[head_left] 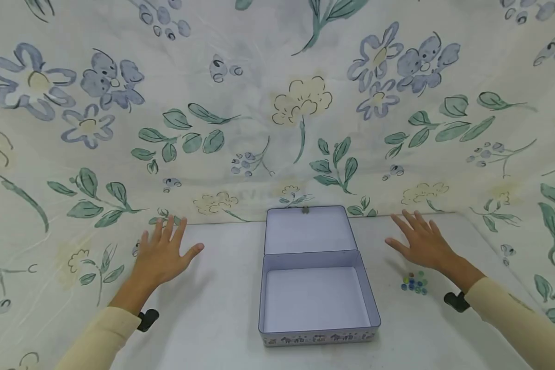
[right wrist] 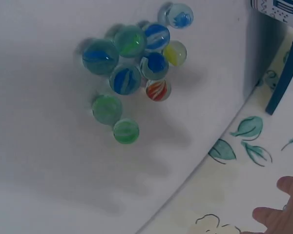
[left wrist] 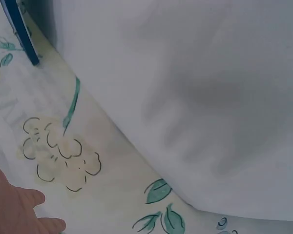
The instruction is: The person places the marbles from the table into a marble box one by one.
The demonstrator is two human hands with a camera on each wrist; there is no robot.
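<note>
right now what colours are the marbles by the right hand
Mostly blue and green marbles, with one yellow and one orange-striped; the right wrist view shows them best.

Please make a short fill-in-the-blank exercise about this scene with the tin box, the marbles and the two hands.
1. The lid of the tin box is ____.
2. The inside of the tin box holds ____.
3. The glass marbles lie on the white table beside the person's ____ wrist.
4. The left hand and the right hand both have their fingers ____.

Missing words: open; nothing; right; spread
</note>
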